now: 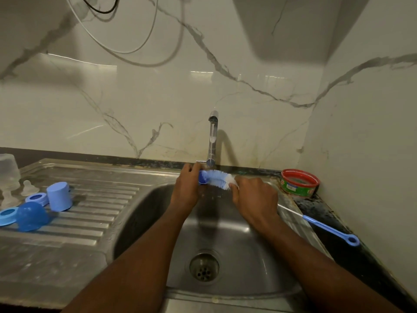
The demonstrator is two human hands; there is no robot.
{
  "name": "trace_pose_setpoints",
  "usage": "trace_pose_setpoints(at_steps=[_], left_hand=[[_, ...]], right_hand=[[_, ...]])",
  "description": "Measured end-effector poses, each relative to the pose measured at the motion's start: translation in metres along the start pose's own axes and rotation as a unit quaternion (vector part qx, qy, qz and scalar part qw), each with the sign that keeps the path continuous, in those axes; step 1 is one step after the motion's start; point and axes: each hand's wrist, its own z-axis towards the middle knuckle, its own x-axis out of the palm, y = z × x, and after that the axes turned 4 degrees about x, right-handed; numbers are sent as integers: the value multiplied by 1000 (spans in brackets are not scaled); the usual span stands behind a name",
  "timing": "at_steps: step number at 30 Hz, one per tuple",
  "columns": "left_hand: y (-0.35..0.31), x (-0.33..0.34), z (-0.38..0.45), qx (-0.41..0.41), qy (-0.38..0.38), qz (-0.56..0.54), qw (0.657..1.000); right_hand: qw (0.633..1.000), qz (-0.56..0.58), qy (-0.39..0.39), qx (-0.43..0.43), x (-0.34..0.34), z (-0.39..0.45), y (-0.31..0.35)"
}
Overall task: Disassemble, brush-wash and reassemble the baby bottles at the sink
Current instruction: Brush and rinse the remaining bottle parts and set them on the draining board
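Sink [144,213] steel fills the lower frame, its basin holding only the drain. Under the tap [212,136] at centre, we judge we are rinsing the bottle brush [217,178]: our left hand [188,188] grips its blue end, our right hand [255,197] pinches the bristles. We should turn it slowly beneath the stream. Bottle caps [59,196] and rings wait at left; a red-rimmed tub [299,184] sits at right, contents unclear.

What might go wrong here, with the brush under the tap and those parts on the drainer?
Both hands, left and right, work the brush under the tap, so spray may splash the counter. The thin brush lies on the sink's edge and might slide in. The dome cap on the ribbed drainer could roll.
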Motion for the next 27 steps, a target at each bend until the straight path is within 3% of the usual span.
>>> trace_pose_setpoints(at_steps=[4, 7, 10, 14, 18, 22, 25, 27], left_hand=[[12, -3, -1, -108, -13, -25, 994], [7, -3, 2, -146, -23, -137, 979], [-8, 3, 5, -194, 9, -292, 936], [-12, 10, 5, -183, 51, -361, 913], [-8, 4, 1, -140, -3, -269, 953], [1, 7, -3, -69, 66, -115, 989], [0, 10, -6, -79, 135, -45, 987], [-2, 11, -5, -79, 141, -34, 986]], right_hand=[[999, -23, -23, 34, -9, 1, -12], [997, -13, -34, 62, -6, 2, -25], [997, 5, -23, 77, -2, 2, -29], [997, 24, -16, 78, -3, 2, -31], [996, 41, -6, 78, 0, 3, -32], [996, 43, 6, 80, 2, 3, -34], [996, 45, 8, 74, 4, 2, -31], [996, 46, 7, 71, 4, 1, -30]])
